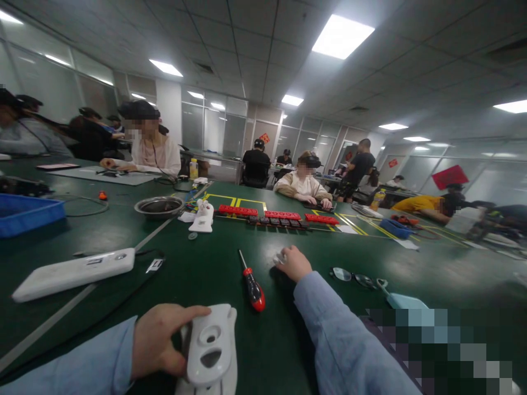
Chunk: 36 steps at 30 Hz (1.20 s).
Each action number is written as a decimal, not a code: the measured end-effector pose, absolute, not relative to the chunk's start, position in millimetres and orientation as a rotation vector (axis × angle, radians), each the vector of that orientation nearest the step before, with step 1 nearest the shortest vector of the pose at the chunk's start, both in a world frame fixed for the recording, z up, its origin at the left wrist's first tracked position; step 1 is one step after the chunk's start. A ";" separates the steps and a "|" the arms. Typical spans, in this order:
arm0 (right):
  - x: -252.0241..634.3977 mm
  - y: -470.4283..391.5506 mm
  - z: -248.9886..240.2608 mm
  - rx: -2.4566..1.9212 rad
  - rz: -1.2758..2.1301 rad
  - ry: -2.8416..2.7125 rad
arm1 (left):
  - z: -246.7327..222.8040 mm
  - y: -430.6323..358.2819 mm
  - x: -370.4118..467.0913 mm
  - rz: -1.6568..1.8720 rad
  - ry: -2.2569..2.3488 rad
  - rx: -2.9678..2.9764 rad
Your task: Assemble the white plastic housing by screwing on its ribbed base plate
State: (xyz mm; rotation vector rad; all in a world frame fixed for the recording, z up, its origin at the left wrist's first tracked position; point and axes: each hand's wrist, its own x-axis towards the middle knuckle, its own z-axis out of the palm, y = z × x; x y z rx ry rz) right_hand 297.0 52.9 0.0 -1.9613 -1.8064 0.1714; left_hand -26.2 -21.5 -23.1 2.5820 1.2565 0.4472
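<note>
My left hand (158, 337) grips a white plastic housing (214, 343) near the front edge, thumb and forefinger on its side and top. The housing has a round hole and a larger oval opening. Farther out, my right hand (295, 263) pinches a small whitish piece (280, 258) just above or on the table; its exact kind is too small to tell. Between the hands lies a screwdriver (253, 288) with a red and black handle, shaft pointing away from me.
Left lies a white power strip (82, 271) with a cable. Beyond are a metal bowl (159, 206), a white plastic part (202, 216) and red trays (282, 215). Eyeglasses (349, 276) and a light-blue item (405, 300) lie right. A blue bin (31, 214) stands far left; people sit opposite.
</note>
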 end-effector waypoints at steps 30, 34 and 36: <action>186.6 -29.3 52.5 -1.165 0.342 -2.446 | -11.2 19.0 -2.1 0.308 0.902 2.858; 184.1 -16.5 50.9 -0.869 0.733 -2.196 | -10.9 19.4 -1.8 0.284 0.931 2.811; 176.0 -6.9 44.7 -0.726 1.128 -1.944 | -10.7 20.0 -1.7 0.295 0.941 2.766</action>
